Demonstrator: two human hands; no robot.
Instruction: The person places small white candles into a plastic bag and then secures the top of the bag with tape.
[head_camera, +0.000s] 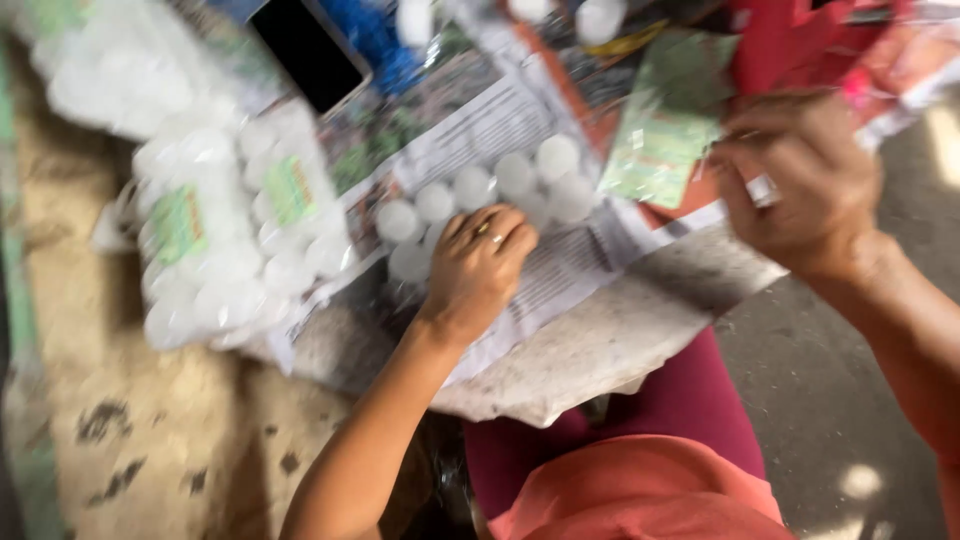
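We are looking down at a sheet of newspaper (560, 275) spread over our lap, and the picture is badly smeared by motion. A cluster of small white round pieces (480, 185) lies near the middle of the sheet, running up toward its far edge. Our left hand (478, 265) sits right at the near side of that cluster, knuckles up, fingers curled down onto the paper among the pieces; its grip looks mostly closed, but we cannot tell whether it has one pinched. Our forearm comes in from the near edge, elbow low.

Our right hand (805, 185) is raised over the right edge of the sheet, wrist bent, fingers bunched in a closed grip on the corner of a flat green-printed packet (665, 130). We judge this to be the gathering step, with the loose pieces being collected beside the held packet. The next move calls for a firm pinch on single pieces without scattering their neighbours.

Off the left edge of the sheet lie clear bags of white pieces (235, 235) with green labels. A dark phone (305, 50) rests beyond the far left corner.
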